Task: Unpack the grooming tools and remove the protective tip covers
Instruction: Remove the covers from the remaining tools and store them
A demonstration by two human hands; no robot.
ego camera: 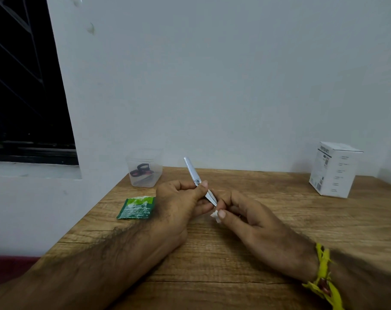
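Note:
My left hand (179,204) grips a silver metal tweezer (193,172) near its middle, above the wooden table (212,253). The tweezer's rear end points up and away, and its tip slants down to the right. At that tip my right hand (250,222) pinches a small white tip cover (215,215) between thumb and forefinger. Whether the cover is still seated on the tip I cannot tell. A torn green packet (136,208) lies flat on the table just left of my left hand.
A clear plastic container (145,168) with dark round items inside stands at the table's back left. A white printed box (334,171) stands at the back right. A wall runs behind the table and a dark window (22,86) is at the left.

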